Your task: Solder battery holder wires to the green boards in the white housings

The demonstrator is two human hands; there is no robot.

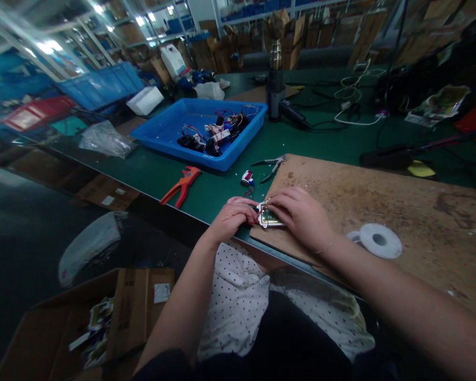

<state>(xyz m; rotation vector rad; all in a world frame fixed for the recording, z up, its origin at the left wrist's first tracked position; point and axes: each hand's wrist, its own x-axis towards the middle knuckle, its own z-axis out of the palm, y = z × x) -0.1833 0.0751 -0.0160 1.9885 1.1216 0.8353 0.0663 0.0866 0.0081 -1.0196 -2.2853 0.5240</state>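
Observation:
A small circuit board in a white frame (270, 224) lies at the left front corner of a worn brown board. My left hand (233, 218) is closed on red wires at the frame's left end; its fingertips are partly hidden. From the other side my right hand (301, 214) reaches over the frame, its fingers bent and pressed against the circuit board and the frame's upper edge. Just beyond my hands sits a small white, red and blue part (247, 179) with red wires trailing toward them. Cutting pliers (273, 165) rest with handles spread near the brown board's corner.
Left of my hands is an orange-red wire stripper (181, 186). Behind it a blue tray (154, 138) holds wired parts. A heat gun (275, 87) stands upright farther back. A white roll (380, 241) lies on the brown board (412, 206). An open carton (133, 312) is below left.

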